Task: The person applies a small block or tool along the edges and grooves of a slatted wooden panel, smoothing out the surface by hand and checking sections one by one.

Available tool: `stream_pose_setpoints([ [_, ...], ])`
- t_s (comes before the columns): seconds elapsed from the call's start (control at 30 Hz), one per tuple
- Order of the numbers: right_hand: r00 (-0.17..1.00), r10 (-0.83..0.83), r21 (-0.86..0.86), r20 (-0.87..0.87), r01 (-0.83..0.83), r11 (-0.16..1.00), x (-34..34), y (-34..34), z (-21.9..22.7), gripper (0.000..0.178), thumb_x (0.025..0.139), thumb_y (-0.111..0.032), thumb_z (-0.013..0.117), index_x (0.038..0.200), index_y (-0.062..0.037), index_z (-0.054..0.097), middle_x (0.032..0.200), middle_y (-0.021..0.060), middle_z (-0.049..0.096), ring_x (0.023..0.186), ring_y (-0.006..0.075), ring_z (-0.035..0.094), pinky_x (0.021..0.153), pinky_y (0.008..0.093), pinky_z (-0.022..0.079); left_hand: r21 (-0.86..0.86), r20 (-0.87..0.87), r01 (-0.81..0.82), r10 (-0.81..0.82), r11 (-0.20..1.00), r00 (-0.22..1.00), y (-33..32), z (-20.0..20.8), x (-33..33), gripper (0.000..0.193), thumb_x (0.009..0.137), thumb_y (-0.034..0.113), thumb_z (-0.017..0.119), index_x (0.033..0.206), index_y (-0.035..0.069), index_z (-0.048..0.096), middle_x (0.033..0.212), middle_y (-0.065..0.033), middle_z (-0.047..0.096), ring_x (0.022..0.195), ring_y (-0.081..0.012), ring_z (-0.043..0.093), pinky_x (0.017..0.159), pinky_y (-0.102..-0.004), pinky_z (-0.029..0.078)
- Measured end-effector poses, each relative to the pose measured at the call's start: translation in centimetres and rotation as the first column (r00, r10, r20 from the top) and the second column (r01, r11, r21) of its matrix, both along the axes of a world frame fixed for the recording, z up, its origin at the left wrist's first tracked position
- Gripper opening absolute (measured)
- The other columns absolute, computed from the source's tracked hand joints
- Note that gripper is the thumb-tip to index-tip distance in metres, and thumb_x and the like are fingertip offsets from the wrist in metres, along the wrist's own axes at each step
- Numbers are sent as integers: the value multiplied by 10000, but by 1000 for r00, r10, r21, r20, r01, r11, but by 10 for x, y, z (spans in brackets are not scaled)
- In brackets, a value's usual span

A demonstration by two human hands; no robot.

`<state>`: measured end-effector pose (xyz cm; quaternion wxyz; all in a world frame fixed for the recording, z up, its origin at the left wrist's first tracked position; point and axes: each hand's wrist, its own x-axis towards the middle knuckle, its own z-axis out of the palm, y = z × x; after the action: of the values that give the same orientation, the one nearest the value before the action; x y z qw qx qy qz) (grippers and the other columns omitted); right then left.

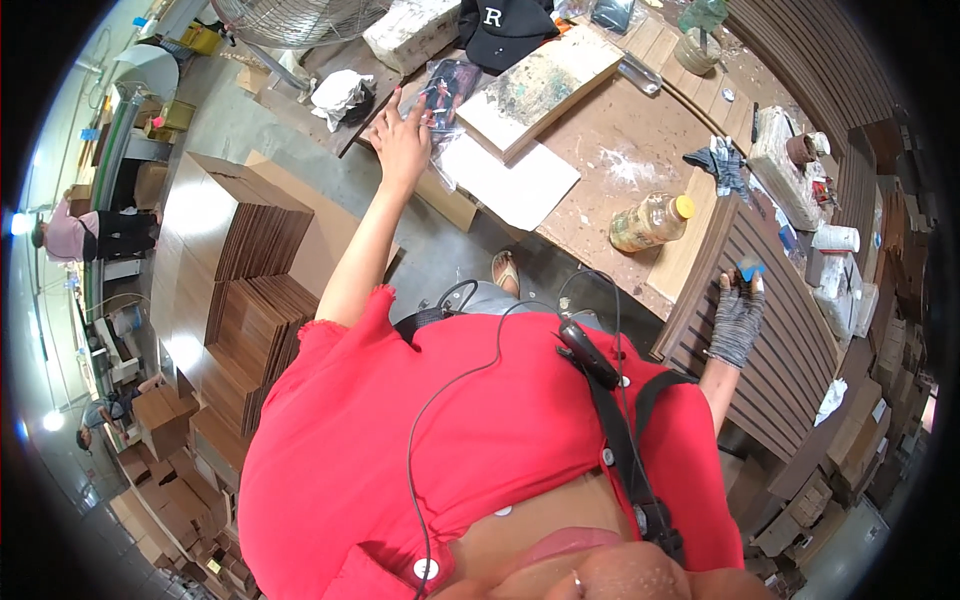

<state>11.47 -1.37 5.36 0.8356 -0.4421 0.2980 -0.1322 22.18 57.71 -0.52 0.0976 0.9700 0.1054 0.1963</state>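
My bare left hand reaches out to the table's left part with its fingers spread. Its fingertips touch or hover at a dark phone-like slab in clear plastic; contact is hard to tell. On my right hand is a grey knit glove with bare fingertips. It pinches a small blue, flat piece, whose kind I cannot make out. That hand lies over a brown slatted panel with dark grooves. Beside the panel, a yellow-capped plastic bottle of yellowish contents stands on the worktable.
A stained board and a white sheet lie mid-table. Behind them are a black cap and a fan. A dark rag lies near the bottle. Stacked brown panels stand at left; two people work farther off.
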Motion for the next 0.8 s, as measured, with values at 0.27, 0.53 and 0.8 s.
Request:
stream_pose_setpoints([
  [0.27,997,-73,-36,-18,73,997,-8,1,0,362,938,-207,643,1215,23,605,1154,186,638,1060,334,609,988,433,516,-841,-193,-162,-8,516,981,57,-29,46,526,733,152,806,1187,-68,658,1031,-154,721,845,-191,681,779,-308,522],
  [0.53,997,-74,11,1,74,997,-2,7,0,366,937,-175,644,1213,55,577,1135,206,618,1048,303,609,936,405,558,-861,-365,-221,-256,457,895,86,-7,57,435,686,42,846,1078,-44,677,883,-49,689,722,-124,618,674,-258,484],
  [0.8,996,-87,21,14,86,996,7,6,-6,350,944,-179,633,1209,45,584,1130,206,620,1041,302,611,929,401,560,-775,-343,-209,-117,597,932,68,-6,77,401,698,350,871,780,-12,720,727,-98,725,618,-152,661,638,-262,513],
])
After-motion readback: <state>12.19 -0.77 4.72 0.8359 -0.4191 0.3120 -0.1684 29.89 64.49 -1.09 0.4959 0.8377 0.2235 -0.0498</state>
